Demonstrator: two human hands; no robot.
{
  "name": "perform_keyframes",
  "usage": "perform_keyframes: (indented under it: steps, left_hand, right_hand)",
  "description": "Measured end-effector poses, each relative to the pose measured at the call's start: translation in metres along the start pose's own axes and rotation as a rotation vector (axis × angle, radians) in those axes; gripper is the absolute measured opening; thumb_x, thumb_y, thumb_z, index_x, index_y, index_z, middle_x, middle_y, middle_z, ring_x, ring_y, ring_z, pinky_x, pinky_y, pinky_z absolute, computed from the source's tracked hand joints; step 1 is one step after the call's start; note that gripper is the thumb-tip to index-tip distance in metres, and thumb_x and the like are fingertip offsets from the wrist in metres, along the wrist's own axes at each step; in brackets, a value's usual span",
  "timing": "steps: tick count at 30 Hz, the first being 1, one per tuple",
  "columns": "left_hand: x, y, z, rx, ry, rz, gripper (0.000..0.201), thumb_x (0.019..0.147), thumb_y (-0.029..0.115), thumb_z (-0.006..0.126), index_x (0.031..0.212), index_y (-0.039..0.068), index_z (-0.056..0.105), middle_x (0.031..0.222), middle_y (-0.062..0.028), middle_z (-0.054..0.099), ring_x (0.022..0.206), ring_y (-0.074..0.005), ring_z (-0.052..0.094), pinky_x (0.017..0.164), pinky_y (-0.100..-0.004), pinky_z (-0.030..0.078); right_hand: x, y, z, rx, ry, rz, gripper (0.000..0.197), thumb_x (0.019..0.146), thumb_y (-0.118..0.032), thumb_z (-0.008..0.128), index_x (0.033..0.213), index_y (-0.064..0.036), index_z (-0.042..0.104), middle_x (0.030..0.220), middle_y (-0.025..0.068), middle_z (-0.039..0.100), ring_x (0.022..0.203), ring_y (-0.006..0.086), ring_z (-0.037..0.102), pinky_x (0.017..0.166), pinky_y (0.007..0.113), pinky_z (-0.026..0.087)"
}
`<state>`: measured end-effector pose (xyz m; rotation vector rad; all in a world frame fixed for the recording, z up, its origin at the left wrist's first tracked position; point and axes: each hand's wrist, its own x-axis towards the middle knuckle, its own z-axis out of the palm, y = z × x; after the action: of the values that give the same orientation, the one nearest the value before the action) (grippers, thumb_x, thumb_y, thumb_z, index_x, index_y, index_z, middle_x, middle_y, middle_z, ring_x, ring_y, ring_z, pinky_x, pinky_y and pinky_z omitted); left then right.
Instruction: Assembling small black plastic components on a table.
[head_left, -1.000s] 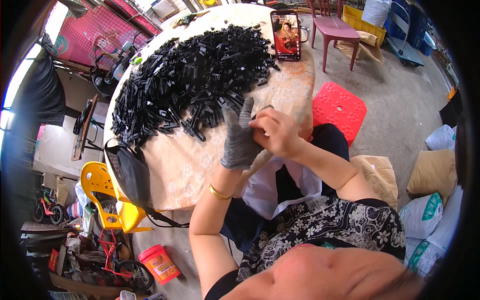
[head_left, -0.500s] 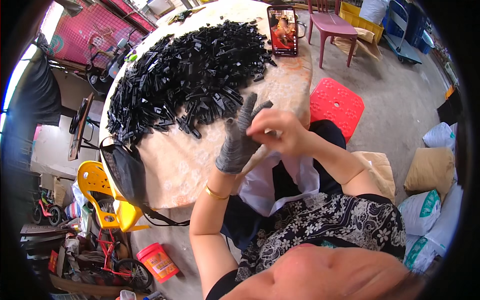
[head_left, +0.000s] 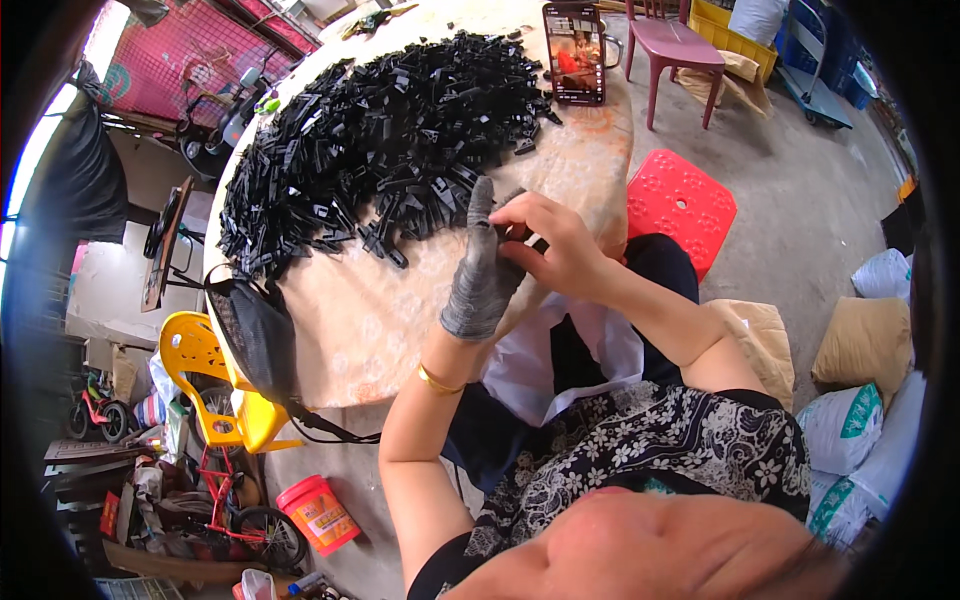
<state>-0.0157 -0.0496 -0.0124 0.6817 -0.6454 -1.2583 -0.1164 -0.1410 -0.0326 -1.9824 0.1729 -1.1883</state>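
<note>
Pale tablecloth [head_left: 350,335], gloved left hand [head_left: 478,282] half spread against curled right hand [head_left: 563,250]

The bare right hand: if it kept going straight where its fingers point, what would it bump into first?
Most likely the gloved left hand. The right hand's fingertips look right against it, though actual contact is hard to tell.

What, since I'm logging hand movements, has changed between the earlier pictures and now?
The bare right hand partly uncurled, its fingertips shifting forward along the gloved left hand. On the phone, the picture changed. Whether anything was gripped or released is unclear. The black pile and red stool stayed put.
</note>
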Motion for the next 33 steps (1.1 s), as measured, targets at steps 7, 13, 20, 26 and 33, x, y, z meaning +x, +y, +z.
perform_keyframes:
  steps: [7, 13, 20, 26, 33]
  left_hand:
    - [0.013, 0.041, -0.041, 0.505, 0.450, 0.145, 0.026, 0.092, 0.029, 0.060, 0.106, 0.007, 0.062, 0.081, 0.0000, 0.062, 0.076, -0.0102, 0.062, 0.065, -0.0244, 0.051]
    - [0.028, 0.038, -0.093, 1.564, 0.281, 0.394, 0.025, 0.089, 0.028, 0.060, 0.099, 0.006, 0.065, 0.087, -0.0148, 0.068, 0.078, -0.0321, 0.065, 0.069, -0.0393, 0.050]
    - [0.047, 0.041, -0.030, 2.251, 0.363, -0.064, 0.065, 0.076, 0.058, 0.064, 0.109, 0.003, 0.055, 0.099, -0.0204, 0.061, 0.088, -0.0346, 0.064, 0.071, -0.0439, 0.052]
    - [0.068, 0.046, -0.033, 2.294, 0.354, -0.152, 0.060, 0.075, 0.050, 0.069, 0.108, 0.002, 0.052, 0.104, -0.0193, 0.060, 0.095, -0.0342, 0.062, 0.078, -0.0431, 0.052]
    - [0.065, 0.056, -0.041, 2.261, 0.370, -0.137, 0.038, 0.076, 0.027, 0.067, 0.103, 0.002, 0.058, 0.109, -0.0226, 0.056, 0.102, -0.0373, 0.057, 0.085, -0.0439, 0.049]
  right_hand:
    - [0.016, 0.057, -0.031, -0.300, -0.114, 0.003, 0.021, 0.081, -0.010, 0.063, 0.100, -0.0040, 0.064, 0.100, 0.0148, 0.062, 0.090, 0.0307, 0.060, 0.081, 0.037, 0.049]
    - [0.053, 0.101, -0.038, -0.857, -0.165, -0.035, 0.019, 0.080, -0.009, 0.061, 0.097, -0.0031, 0.063, 0.097, 0.0104, 0.056, 0.095, 0.0288, 0.055, 0.080, 0.039, 0.047]
    - [0.034, 0.069, -0.032, -0.577, -0.153, 0.074, 0.014, 0.076, -0.011, 0.067, 0.085, -0.0037, 0.059, 0.089, 0.0118, 0.057, 0.087, 0.0304, 0.058, 0.076, 0.039, 0.047]
    - [0.019, 0.062, -0.026, -0.322, -0.224, -0.008, 0.012, 0.073, -0.009, 0.068, 0.079, -0.0032, 0.060, 0.080, 0.0107, 0.061, 0.084, 0.0305, 0.059, 0.076, 0.040, 0.047]
    - [0.004, 0.055, -0.022, -0.274, -0.157, -0.079, 0.012, 0.073, -0.005, 0.065, 0.084, -0.0039, 0.065, 0.083, 0.0098, 0.064, 0.086, 0.0298, 0.058, 0.078, 0.037, 0.047]
